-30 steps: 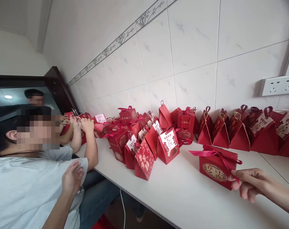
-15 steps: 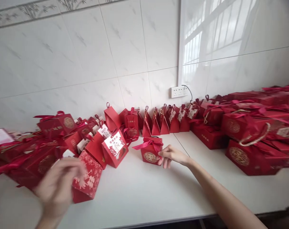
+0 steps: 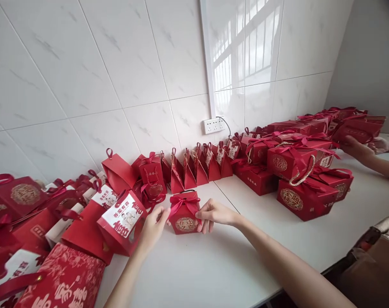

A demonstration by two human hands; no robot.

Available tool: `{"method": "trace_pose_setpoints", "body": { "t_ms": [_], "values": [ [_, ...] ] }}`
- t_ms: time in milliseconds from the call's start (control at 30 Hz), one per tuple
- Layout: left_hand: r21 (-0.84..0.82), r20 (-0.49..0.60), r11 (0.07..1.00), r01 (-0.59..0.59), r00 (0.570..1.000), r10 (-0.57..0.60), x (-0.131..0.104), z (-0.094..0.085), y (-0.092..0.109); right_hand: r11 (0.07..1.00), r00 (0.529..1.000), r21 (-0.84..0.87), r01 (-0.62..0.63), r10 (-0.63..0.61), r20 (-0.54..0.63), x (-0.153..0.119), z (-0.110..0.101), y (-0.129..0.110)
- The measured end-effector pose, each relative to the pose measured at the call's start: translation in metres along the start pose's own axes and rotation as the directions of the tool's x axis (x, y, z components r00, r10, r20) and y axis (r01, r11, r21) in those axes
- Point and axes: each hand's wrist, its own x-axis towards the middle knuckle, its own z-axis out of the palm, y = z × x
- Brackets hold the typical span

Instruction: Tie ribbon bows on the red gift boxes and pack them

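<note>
A small red gift box (image 3: 178, 233) with a round gold emblem stands upright on the white tabletop in front of me. Across its top is a dark pink ribbon bow (image 3: 185, 205). My left hand (image 3: 155, 226) pinches the bow's left end at the box's upper left. On the other side, the fingertips of my right hand (image 3: 214, 215) are closed on the ribbon's right end, close against the box's side. A red box with a white label (image 3: 122, 216) stands just left of my left hand.
Red gift boxes crowd the left, with a patterned red box (image 3: 69, 269) nearest. Triangular red boxes (image 3: 191, 169) line the wall under a socket strip (image 3: 213, 125). Stacked ribboned boxes (image 3: 305, 192) stand right. Another person's hands (image 3: 357, 147) hold a red box at far right.
My left hand has moved right from beside the patterned box to the ribbon bow. My right hand stays at the gift box. The view has turned right, bringing another person's hands into sight.
</note>
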Motion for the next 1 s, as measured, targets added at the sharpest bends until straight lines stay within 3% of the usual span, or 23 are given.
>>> {"method": "trace_pose_setpoints", "body": {
  "t_ms": [167,367,500,633,800,1000],
  "values": [
    [-0.195,-0.08,0.981,0.022,0.996,-0.038,-0.021,0.015,0.002,0.995,0.995,-0.097,0.031,-0.039,-0.09,0.002,0.004,0.004],
    [-0.043,-0.154,0.997,0.067,0.985,-0.073,-0.035,0.028,0.012,0.977,0.987,-0.212,0.017,-0.049,-0.15,0.004,0.01,0.006],
    [0.062,-0.118,0.993,0.099,0.989,-0.092,-0.041,0.03,0.017,0.978,0.995,-0.21,0.01,-0.03,-0.092,0.003,0.013,0.006],
    [-0.108,-0.052,0.983,0.15,0.986,-0.156,-0.044,0.032,0.021,0.981,0.999,-0.194,-0.007,0.0,-0.039,0.002,0.015,0.008],
    [-0.382,0.101,0.895,0.229,0.973,-0.206,-0.041,0.034,0.02,0.981,0.999,-0.192,-0.024,0.019,-0.025,0.003,0.013,0.01],
    [-0.315,0.106,0.934,0.167,0.984,-0.14,-0.042,0.039,0.017,0.972,1.0,-0.232,-0.027,0.028,0.002,0.002,0.014,0.01]
  ]
}}
